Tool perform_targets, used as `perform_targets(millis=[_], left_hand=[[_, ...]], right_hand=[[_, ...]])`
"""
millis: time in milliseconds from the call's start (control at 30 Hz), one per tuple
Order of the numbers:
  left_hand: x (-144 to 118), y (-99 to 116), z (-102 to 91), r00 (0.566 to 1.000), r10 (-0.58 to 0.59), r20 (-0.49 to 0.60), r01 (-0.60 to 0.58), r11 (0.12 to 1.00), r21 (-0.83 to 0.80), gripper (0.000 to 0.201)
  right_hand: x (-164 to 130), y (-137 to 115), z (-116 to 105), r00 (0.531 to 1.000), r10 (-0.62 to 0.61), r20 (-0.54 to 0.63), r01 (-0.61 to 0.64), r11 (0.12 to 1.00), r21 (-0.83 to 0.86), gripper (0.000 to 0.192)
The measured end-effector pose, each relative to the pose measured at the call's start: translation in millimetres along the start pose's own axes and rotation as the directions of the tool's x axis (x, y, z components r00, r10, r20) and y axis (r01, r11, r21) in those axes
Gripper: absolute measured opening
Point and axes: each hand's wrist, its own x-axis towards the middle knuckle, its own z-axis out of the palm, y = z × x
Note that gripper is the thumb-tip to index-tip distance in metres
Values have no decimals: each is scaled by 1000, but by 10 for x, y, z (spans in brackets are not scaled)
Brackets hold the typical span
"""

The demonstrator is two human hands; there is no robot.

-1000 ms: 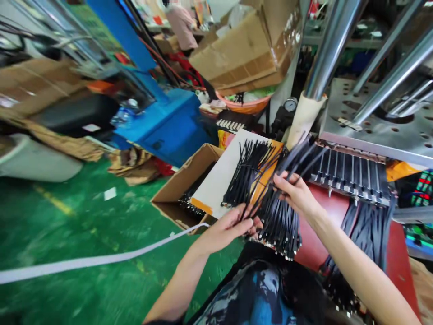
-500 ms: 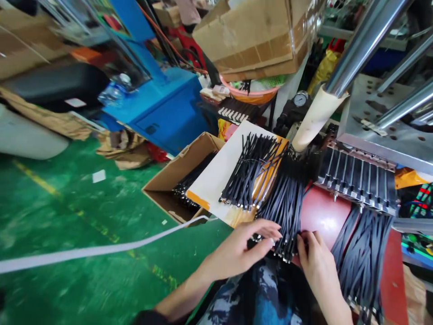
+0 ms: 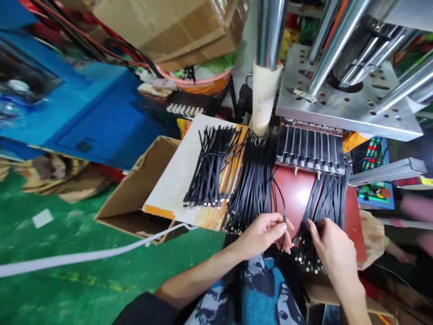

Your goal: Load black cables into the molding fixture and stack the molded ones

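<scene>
Left hand (image 3: 267, 232) pinches one thin black strap (image 3: 281, 212) between thumb and fingertips, just in front of the red tabletop (image 3: 297, 194). The strap rises from the fingers and curves back over the red surface toward the metal rack (image 3: 309, 149).

Right hand (image 3: 333, 250) sits just right of the left hand, fingers spread and pressed into the right bundle (image 3: 321, 212) of black straps; it touches them, but whether it grips any I cannot tell. That bundle hangs from the rack's front edge down over the red tabletop, metal ends at the near side.

Left of the held strap lies a second bundle (image 3: 253, 189), partly on the red tabletop. Further left, a third bundle (image 3: 211, 167) rests on a white-and-orange board (image 3: 176, 176). The board lies across an open carton (image 3: 135, 189) on the green floor (image 3: 67, 289).

Behind the rack: a steel plate (image 3: 338, 104) with holes and a chrome column (image 3: 269, 31) in a cream sleeve. A white strip (image 3: 84, 257) runs across the floor left of the carton.
</scene>
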Motion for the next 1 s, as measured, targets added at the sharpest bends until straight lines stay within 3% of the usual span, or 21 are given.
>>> perform_targets(millis=[100, 167, 267, 333, 467, 533, 600, 667, 733, 833, 900, 1000], left_hand=[[61, 61, 32, 999, -37, -35, 43, 977, 210, 41], [137, 52, 40, 997, -50, -62, 65, 958, 280, 43], [273, 33, 46, 998, -43, -42, 52, 968, 245, 53], [320, 54, 58, 1000, -24, -18, 26, 985, 171, 57], [207, 138, 109, 997, -36, 72, 24, 987, 156, 52], [87, 148, 126, 993, -44, 112, 13, 966, 260, 47], [-15, 138, 122, 991, -66, 112, 18, 923, 383, 41], [-54, 155, 98, 992, -90, 86, 37, 874, 485, 35], [-9, 244, 69, 999, -29, 31, 7, 838, 546, 29], [192, 521, 43, 976, 214, -29, -157, 793, 589, 41], [352, 736, 41, 943, 332, 1, -260, 739, 622, 36], [506, 971, 57, 922, 378, 88, -340, 677, 653, 23]], right_hand=[[119, 55, 128, 1000, -27, 12, 27, 999, 19, 33], [97, 31, 80, 999, -32, 19, 27, 973, 230, 34], [-64, -68, -107, 980, -151, 133, 41, 800, 599, 39], [-171, -124, -223, 928, -285, 242, 26, 695, 719, 40], [-154, -124, -310, 812, -410, 415, -91, 614, 784, 31], [-46, -146, -282, 833, -367, 414, -192, 511, 838, 32], [69, -237, -222, 906, -233, 353, -256, 361, 897, 39], [144, -376, -153, 948, -107, 300, -263, 264, 928, 38], [160, -504, -93, 966, -65, 252, -229, 248, 941, 36], [101, -595, -20, 977, -113, 181, -136, 322, 937, 34], [45, -596, 27, 974, -169, 149, -75, 379, 922, 33], [-24, -552, 97, 977, -194, 90, 2, 428, 904, 31]])
